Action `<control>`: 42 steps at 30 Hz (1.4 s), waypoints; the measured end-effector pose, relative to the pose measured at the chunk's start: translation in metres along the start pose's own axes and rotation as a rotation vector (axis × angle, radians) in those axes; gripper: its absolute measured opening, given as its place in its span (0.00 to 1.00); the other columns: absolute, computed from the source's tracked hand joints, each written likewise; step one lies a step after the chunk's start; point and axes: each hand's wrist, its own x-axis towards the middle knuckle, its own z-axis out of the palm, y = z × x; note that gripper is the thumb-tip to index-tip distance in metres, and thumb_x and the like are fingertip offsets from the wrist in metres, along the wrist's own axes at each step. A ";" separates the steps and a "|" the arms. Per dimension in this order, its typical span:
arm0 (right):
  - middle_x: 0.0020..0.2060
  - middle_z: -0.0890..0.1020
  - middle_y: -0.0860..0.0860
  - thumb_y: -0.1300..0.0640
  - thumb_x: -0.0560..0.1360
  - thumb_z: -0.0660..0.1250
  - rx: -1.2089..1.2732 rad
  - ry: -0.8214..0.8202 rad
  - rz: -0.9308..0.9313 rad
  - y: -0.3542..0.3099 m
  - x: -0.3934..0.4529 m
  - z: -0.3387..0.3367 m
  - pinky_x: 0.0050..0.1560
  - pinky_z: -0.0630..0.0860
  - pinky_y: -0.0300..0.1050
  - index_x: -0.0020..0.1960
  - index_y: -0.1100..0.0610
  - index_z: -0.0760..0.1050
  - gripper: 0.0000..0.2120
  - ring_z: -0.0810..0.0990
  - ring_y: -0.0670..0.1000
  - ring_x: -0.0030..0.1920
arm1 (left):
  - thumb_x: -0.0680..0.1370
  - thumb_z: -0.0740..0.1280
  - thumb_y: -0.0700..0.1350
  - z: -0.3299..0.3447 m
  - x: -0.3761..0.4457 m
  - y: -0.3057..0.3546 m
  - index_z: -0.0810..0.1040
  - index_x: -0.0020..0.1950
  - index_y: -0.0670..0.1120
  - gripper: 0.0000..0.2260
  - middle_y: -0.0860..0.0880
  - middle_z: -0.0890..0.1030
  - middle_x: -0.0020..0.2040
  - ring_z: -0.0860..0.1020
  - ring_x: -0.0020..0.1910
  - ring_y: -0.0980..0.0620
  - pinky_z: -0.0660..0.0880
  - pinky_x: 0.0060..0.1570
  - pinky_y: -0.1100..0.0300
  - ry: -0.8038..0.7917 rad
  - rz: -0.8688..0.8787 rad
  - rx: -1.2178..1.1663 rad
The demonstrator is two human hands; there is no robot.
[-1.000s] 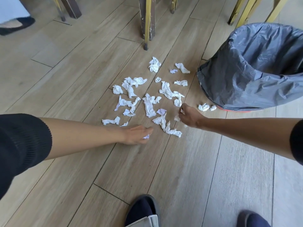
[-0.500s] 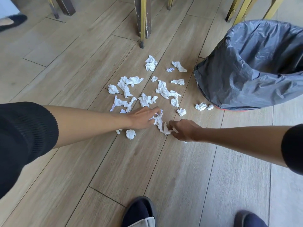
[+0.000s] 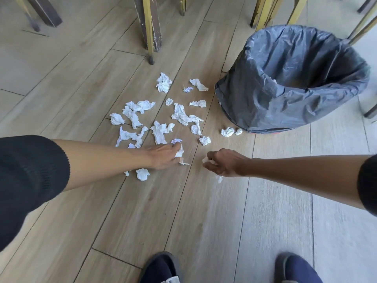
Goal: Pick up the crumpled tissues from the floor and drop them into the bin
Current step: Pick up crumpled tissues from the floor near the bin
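Wood-plank floor (image 3: 142, 211) spreads under me: my left hand (image 3: 163, 155) clenches a crumpled tissue (image 3: 179, 153), my right hand (image 3: 224, 162) pinches white scraps, loose tissues (image 3: 181, 115) lie just beyond both, and the black-lined bin (image 3: 265, 111) stands beyond-right, nearer my right

Long tissue (image 3: 179, 153) now gathered into left hand (image 3: 163, 156), right hand (image 3: 222, 163) apparently withdrawn.

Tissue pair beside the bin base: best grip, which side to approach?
Pinch the larger wad across its bunched middle from above. The bin stands just behind it, so come in from the near side; the smaller ball lies close enough to gather too.
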 end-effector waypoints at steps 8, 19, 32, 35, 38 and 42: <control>0.31 0.74 0.47 0.42 0.81 0.56 0.037 0.028 0.019 0.005 -0.009 -0.024 0.36 0.67 0.44 0.43 0.55 0.69 0.17 0.75 0.53 0.35 | 0.84 0.53 0.52 0.008 -0.009 0.014 0.62 0.52 0.43 0.11 0.45 0.71 0.45 0.72 0.39 0.46 0.73 0.41 0.52 -0.111 -0.014 0.053; 0.37 0.76 0.52 0.55 0.82 0.58 -0.078 0.079 -0.096 -0.020 -0.006 -0.114 0.39 0.65 0.42 0.51 0.61 0.73 0.10 0.75 0.57 0.39 | 0.77 0.64 0.50 -0.093 -0.026 0.056 0.65 0.33 0.45 0.17 0.52 0.64 0.29 0.63 0.28 0.54 0.65 0.31 0.58 0.340 -0.053 -0.187; 0.45 0.84 0.52 0.43 0.78 0.66 0.341 0.416 0.081 -0.003 -0.040 -0.278 0.50 0.78 0.49 0.53 0.55 0.80 0.16 0.81 0.52 0.48 | 0.73 0.71 0.53 -0.243 -0.019 0.129 0.74 0.50 0.51 0.11 0.55 0.78 0.45 0.76 0.39 0.56 0.67 0.31 0.63 0.783 -0.085 -0.472; 0.45 0.84 0.49 0.44 0.77 0.67 0.480 0.451 0.164 0.014 -0.045 -0.290 0.49 0.79 0.49 0.50 0.52 0.82 0.13 0.81 0.52 0.47 | 0.74 0.71 0.52 -0.266 -0.006 0.157 0.73 0.54 0.49 0.13 0.54 0.75 0.45 0.76 0.46 0.50 0.65 0.33 0.61 0.771 -0.084 -0.443; 0.42 0.78 0.50 0.45 0.77 0.66 0.546 0.481 0.274 0.033 -0.056 -0.301 0.38 0.71 0.46 0.54 0.53 0.78 0.12 0.73 0.53 0.40 | 0.73 0.73 0.53 -0.283 0.018 0.174 0.72 0.60 0.48 0.20 0.51 0.74 0.54 0.74 0.55 0.48 0.70 0.45 0.56 0.724 -0.103 -0.521; 0.45 0.75 0.54 0.46 0.76 0.69 0.623 0.517 0.426 0.068 -0.070 -0.310 0.37 0.67 0.44 0.61 0.56 0.76 0.19 0.69 0.52 0.40 | 0.70 0.74 0.56 -0.297 0.052 0.192 0.66 0.69 0.45 0.33 0.47 0.73 0.64 0.73 0.62 0.45 0.72 0.51 0.55 0.673 -0.169 -0.704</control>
